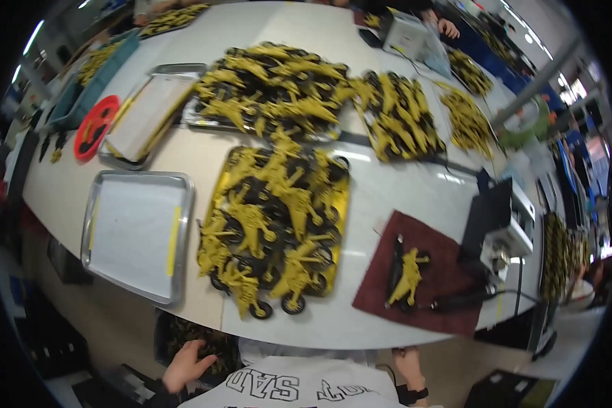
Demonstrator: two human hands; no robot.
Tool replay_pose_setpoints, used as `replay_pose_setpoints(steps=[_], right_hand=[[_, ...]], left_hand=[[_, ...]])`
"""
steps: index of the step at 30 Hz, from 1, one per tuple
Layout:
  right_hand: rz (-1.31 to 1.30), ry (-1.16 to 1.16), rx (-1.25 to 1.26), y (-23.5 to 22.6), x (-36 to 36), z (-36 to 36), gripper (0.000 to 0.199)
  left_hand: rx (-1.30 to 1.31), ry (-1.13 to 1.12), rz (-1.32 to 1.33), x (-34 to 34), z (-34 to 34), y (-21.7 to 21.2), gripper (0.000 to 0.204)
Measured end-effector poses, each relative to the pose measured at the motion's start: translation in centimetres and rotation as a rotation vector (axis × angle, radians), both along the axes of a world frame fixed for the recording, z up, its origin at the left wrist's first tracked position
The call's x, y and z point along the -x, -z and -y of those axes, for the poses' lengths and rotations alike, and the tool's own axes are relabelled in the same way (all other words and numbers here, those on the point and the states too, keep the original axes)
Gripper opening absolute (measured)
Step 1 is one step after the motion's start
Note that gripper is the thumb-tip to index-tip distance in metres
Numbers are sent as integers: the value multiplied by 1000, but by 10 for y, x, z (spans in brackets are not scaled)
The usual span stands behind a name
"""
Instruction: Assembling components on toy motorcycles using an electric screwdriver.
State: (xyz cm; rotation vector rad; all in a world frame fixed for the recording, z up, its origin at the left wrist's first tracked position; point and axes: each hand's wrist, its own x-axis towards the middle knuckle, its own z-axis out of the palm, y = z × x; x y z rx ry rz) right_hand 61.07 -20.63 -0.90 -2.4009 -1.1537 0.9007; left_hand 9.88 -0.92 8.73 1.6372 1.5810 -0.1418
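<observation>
Down below the bench [415, 183] edge, my left hand [187, 367] spreads loose fingers onto a bin of yellow toy parts [214, 343]; my right hand [409, 370] hangs, grip unclear.

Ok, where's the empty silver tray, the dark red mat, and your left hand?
silver tray [137, 234], head view, its flat middle
dark red mat [442, 251], head view, bare upper part
left hand [185, 366], head view, back of the hand

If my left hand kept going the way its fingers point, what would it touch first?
Probably the dark bin of yellow parts under the table edge; the left hand already reaches over it, though depth is unclear.
</observation>
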Motion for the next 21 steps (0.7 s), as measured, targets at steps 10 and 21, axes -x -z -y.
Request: replay_pose_setpoints(steps=[10, 21], right_hand=[[-272, 839, -802, -154, -62, -5, 50], [-383, 965, -589, -142, -63, -79, 54]], left_hand=[[-332, 827, 887, -281, -76, -111, 70], [-657, 671, 635, -377, -49, -24, 91]])
